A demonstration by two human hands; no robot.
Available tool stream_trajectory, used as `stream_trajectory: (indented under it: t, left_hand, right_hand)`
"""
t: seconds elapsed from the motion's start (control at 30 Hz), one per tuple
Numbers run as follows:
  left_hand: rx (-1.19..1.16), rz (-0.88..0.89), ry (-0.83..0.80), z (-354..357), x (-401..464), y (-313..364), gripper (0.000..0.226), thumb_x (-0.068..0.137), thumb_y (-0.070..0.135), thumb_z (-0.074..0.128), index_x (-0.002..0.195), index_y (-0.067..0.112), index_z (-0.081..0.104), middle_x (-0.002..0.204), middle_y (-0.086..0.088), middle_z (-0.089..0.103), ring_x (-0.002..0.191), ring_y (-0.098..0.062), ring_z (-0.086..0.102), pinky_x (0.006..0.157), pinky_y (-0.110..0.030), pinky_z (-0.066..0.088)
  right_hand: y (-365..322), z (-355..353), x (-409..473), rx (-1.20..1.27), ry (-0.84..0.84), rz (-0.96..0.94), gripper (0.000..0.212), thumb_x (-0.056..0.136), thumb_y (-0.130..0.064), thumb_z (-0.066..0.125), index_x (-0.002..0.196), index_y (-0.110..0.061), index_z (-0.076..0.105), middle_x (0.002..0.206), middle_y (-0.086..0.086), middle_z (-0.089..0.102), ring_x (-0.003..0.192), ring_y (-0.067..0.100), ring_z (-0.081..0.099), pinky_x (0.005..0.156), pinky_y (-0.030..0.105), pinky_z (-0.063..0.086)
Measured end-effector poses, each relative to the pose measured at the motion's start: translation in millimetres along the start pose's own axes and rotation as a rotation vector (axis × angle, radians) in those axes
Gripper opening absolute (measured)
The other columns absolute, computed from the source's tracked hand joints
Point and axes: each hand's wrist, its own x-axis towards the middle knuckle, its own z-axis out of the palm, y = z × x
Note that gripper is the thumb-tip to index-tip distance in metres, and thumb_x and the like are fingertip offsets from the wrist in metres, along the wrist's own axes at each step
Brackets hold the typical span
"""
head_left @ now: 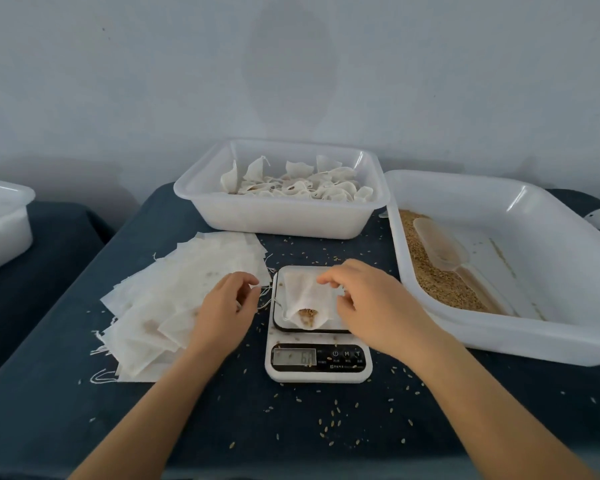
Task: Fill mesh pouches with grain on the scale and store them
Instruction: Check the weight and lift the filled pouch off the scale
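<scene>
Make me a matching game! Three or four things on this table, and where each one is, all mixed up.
Things:
1. scoop
2. pouch with grain
3. flat empty pouches
4. filled pouches

Places:
A. on the scale
B. in the back tray
C. in the grain tray on the right
D. piled on the cloth at the left

Pairs: 1-C, 2-A, 3-D, 4-B

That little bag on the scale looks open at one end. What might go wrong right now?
The pouch lies on its side on the scale with grain showing at its open mouth, so a tug on the drawstring by the left hand may spill more. Loose grains already dot the cloth and the scale, which might skew the reading.
</scene>
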Motion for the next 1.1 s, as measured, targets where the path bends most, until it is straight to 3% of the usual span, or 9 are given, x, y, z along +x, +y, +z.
stream_trajectory:
  t: [0.13, 0.33, 0.43, 0.57, 0.73, 0.83, 0.93, 1.1]
  left_hand:
    - [0.035, -0.017, -0.001, 7.6, 0.6, -7.3, 0.005, 0.094, 0.023, 0.053, 0.096, 0.024, 0.057, 0.084, 0.008, 0.058, 0.07, -0.007, 0.053, 0.059, -0.012, 0.035]
    - [0.043, -0.038, 0.017, 7.5, -0.3, -10.5, 0.006, 0.094, 0.022, 0.053, 0.091, 0.026, 0.057, 0.085, 0.011, 0.057, 0.073, -0.004, 0.052, 0.06, -0.011, 0.036]
    - [0.045, -0.034, 0.015, 7.8, 0.4, -11.5, 0.006, 0.094, 0.022, 0.053, 0.092, 0.025, 0.058, 0.086, 0.01, 0.057, 0.074, -0.004, 0.052, 0.062, -0.011, 0.036]
    - [0.032, -0.04, 0.012, 7.9, 0.3, -11.8, 0.007, 0.093, 0.021, 0.053, 0.091, 0.025, 0.058, 0.087, 0.01, 0.058, 0.075, -0.005, 0.052, 0.062, -0.011, 0.036]
    - [0.025, -0.029, 0.012, 8.0, 1.6, -11.8, 0.01, 0.093, 0.019, 0.053, 0.087, 0.026, 0.057, 0.084, 0.009, 0.058, 0.074, -0.005, 0.052, 0.061, -0.012, 0.036]
    - [0.002, -0.035, 0.024, 7.6, 1.1, -10.6, 0.012, 0.093, 0.019, 0.053, 0.085, 0.027, 0.056, 0.078, 0.014, 0.057, 0.071, -0.003, 0.053, 0.059, -0.011, 0.037]
    - [0.004, -0.04, 0.031, 7.2, 0.5, -10.6, 0.013, 0.092, 0.018, 0.053, 0.083, 0.028, 0.056, 0.075, 0.015, 0.056, 0.069, -0.003, 0.052, 0.059, -0.012, 0.037]
    - [0.003, -0.035, 0.042, 7.7, 0.4, -10.9, 0.014, 0.092, 0.017, 0.054, 0.081, 0.027, 0.056, 0.073, 0.016, 0.055, 0.067, -0.003, 0.051, 0.058, -0.01, 0.036]
  right_hand:
    - [11.4, 13.0, -2.6, -0.045, -0.103, 0.007, 0.055, 0.09, -0.001, 0.048, 0.135, -0.033, 0.046, 0.135, -0.014, 0.04, 0.097, 0.014, 0.058, 0.084, 0.032, 0.049]
    - [17.2, 29.0, -5.6, -0.01, -0.004, -0.086, 0.041, 0.092, -0.012, 0.056, 0.129, -0.029, 0.057, 0.128, -0.014, 0.046, 0.098, 0.007, 0.057, 0.083, 0.017, 0.045]
    - [17.4, 33.7, -5.9, -0.021, 0.04, -0.113, 0.032, 0.092, -0.014, 0.058, 0.121, -0.023, 0.064, 0.122, -0.01, 0.054, 0.098, 0.007, 0.056, 0.08, 0.009, 0.036]
    - [17.8, 32.0, -1.0, 0.036, 0.112, -0.138, 0.021, 0.091, -0.015, 0.06, 0.108, -0.017, 0.072, 0.11, -0.004, 0.064, 0.094, 0.009, 0.059, 0.08, 0.01, 0.037]
    - [12.3, 18.5, 24.3, 0.197, 0.221, -0.093, 0.017, 0.089, -0.018, 0.064, 0.103, -0.019, 0.073, 0.09, -0.011, 0.065, 0.074, -0.007, 0.053, 0.071, 0.001, 0.037]
    - [7.3, 8.9, 41.2, 0.268, 0.309, -0.021, 0.014, 0.089, -0.018, 0.064, 0.1, -0.016, 0.073, 0.077, -0.026, 0.056, 0.073, -0.02, 0.051, 0.069, -0.004, 0.034]
    - [0.8, -2.7, 55.0, 0.347, 0.343, 0.032, 0.008, 0.09, -0.019, 0.062, 0.093, -0.022, 0.07, 0.073, -0.023, 0.057, 0.07, -0.014, 0.054, 0.068, 0.002, 0.039]
    - [-10.2, -21.2, 65.3, 0.403, 0.352, 0.047, 0.011, 0.089, -0.019, 0.061, 0.082, -0.027, 0.064, 0.073, -0.014, 0.062, 0.075, 0.007, 0.062, 0.08, 0.026, 0.053]
